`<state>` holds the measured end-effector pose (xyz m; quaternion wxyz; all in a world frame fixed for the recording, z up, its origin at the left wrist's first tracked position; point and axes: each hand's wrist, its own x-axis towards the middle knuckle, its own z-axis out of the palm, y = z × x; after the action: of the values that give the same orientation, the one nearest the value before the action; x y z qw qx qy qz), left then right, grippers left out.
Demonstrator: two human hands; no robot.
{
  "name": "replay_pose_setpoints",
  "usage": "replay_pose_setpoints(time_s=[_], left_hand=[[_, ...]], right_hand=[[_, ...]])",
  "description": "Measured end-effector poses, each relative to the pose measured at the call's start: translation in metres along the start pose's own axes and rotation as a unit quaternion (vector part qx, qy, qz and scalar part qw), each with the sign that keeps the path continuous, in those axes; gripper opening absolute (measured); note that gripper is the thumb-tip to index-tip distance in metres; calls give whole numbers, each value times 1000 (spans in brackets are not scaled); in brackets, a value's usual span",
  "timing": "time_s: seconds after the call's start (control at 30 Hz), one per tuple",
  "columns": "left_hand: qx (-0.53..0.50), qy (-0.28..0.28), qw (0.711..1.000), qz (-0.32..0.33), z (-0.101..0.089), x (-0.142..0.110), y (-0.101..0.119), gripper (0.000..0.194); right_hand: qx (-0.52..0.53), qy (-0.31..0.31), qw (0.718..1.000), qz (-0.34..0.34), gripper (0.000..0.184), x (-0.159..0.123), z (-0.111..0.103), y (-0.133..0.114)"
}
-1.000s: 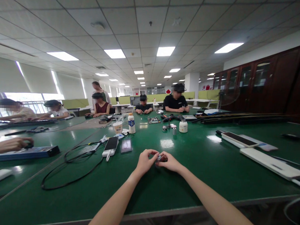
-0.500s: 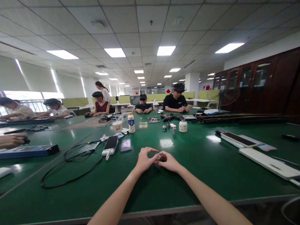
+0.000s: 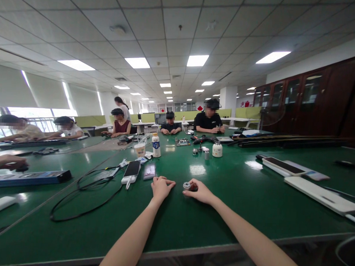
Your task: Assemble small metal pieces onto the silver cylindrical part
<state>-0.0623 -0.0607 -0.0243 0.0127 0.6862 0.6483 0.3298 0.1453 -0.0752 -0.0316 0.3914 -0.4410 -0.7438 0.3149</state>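
My right hand is wrapped round a small metal cylinder with a ringed round top. The cylinder stands upright at the fingertips, low over the green table, and part of it is hidden by the fingers. To its left, my left hand is apart from the cylinder. Its thumb points right, away from the bent fingers, and I see nothing held there. Just beyond that hand lies a small flat card-like thing, partly blurred out.
A phone and black cable lie left. Farther off stand a bottle, a cup, a white jar and small metal parts. White flat devices lie right. A co-worker's hand is at far left.
My left hand has let go of the metal cylinder and moved left, away from it. My right hand keeps its hold, and the cylinder's round top now shows.
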Motion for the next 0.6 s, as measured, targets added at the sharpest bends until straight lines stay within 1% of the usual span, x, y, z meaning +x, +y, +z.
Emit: replay_pose_setpoints(time_s=[0.1,0.17,0.27,0.33,0.37,0.47,0.6], left_hand=[[7,11,1000,-11,3,-1,0,17],[-19,19,1000,3,3,0,5,18],[-128,28,989,70,-1,0,16,24],[-208,27,970,119,-5,-2,25,28],[-232,25,962,140,-6,-4,29,29],[-243,7,951,193,-9,-11,40,24],[-228,-15,950,212,-11,-17,46,19]], right_hand=[[-2,-2,1000,0,38,0,-1,0],[-1,-4,1000,-1,38,0,-1,0],[6,-6,1000,-4,37,0,-1,0],[11,-5,1000,-7,35,0,0,1],[15,-4,1000,-8,35,0,0,1],[26,-1,1000,-16,34,0,2,1],[33,2,999,-19,34,0,3,2]])
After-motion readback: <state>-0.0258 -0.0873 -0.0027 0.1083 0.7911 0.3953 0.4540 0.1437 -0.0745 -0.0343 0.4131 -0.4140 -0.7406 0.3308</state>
